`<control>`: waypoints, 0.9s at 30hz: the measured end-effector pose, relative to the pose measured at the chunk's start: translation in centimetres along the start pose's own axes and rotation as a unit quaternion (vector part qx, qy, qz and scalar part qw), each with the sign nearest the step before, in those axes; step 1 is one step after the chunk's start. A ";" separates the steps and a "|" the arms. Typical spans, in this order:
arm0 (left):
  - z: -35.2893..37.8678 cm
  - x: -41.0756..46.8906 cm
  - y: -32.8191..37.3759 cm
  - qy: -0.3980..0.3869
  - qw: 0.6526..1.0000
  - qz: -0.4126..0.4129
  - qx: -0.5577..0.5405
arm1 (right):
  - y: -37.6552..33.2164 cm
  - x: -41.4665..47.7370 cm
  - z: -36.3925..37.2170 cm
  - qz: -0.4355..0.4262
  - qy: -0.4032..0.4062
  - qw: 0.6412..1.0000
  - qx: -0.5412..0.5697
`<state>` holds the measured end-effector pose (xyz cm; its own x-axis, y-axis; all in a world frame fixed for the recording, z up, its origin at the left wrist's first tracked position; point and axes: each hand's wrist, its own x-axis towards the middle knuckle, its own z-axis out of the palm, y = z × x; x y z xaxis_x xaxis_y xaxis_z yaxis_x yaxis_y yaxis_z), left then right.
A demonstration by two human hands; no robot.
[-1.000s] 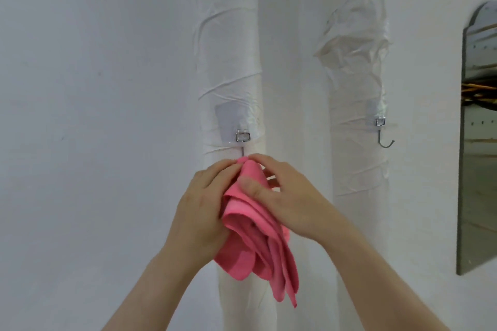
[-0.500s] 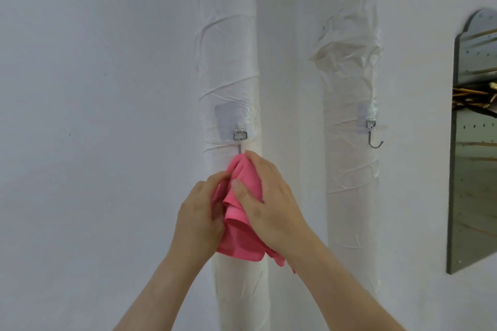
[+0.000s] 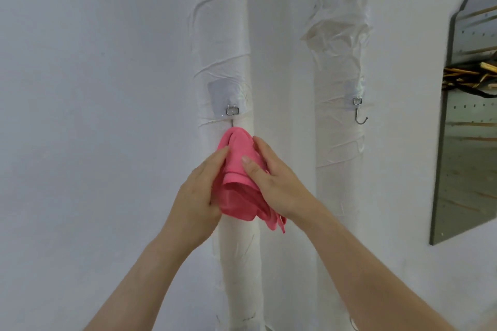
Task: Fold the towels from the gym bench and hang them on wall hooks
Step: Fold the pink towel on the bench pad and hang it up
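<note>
Pink towel [image 3: 238,183] bunched against the left wrapped pipe [image 3: 223,35], its top at 6 o'clock of the hook [image 3: 232,111]. The hook's stem disappears into the cloth; can't tell if it has caught. Left grip [image 3: 199,196] clasps the towel from 8 o'clock, with the fingers curled behind it. Right grip [image 3: 274,183] pinches it from 3 o'clock, thumb on the front. Bare second hook [image 3: 359,113] and mirror [image 3: 470,115] lie toward 3 o'clock.

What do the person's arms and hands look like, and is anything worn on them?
The left forearm and right forearm are bare to the frame edge: no sleeve shows. The left hand and right hand wear no glove, and no ring, watch or bracelet is visible. The right thumbnail looks short and unpainted.
</note>
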<state>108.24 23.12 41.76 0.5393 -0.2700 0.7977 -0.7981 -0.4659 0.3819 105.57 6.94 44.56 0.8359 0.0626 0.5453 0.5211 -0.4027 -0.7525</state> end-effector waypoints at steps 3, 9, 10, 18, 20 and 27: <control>-0.7 -0.9 2.0 0.093 0.995 0.026 0.027 | -0.3 -1.3 -1.3 -0.003 0.027 1.000 0.004; -0.3 -4.2 8.1 0.120 0.991 0.056 0.031 | -1.3 -6.1 -4.1 -0.019 0.074 0.997 -0.026; 0.0 -4.8 9.2 0.105 0.992 0.060 0.029 | -1.4 -7.3 -4.7 -0.020 0.075 0.996 -0.038; 5.4 -13.3 14.6 -0.089 0.996 -0.019 -0.015 | 0.6 -18.9 -8.9 0.044 -0.010 0.986 -0.163; 7.0 -16.3 15.2 -0.136 0.990 -0.019 0.002 | 2.0 -22.5 -9.5 0.081 -0.036 0.980 -0.178; 12.4 -28.3 18.8 -0.338 0.934 -0.116 -0.023 | 8.3 -37.6 -9.6 0.241 -0.170 0.908 -0.297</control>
<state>81.33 11.56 20.58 0.7332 -0.6433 0.2204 -0.6408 -0.5453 0.5404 76.82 -7.53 21.38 0.9998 -0.0149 -0.0162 -0.0209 -0.8729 -0.4875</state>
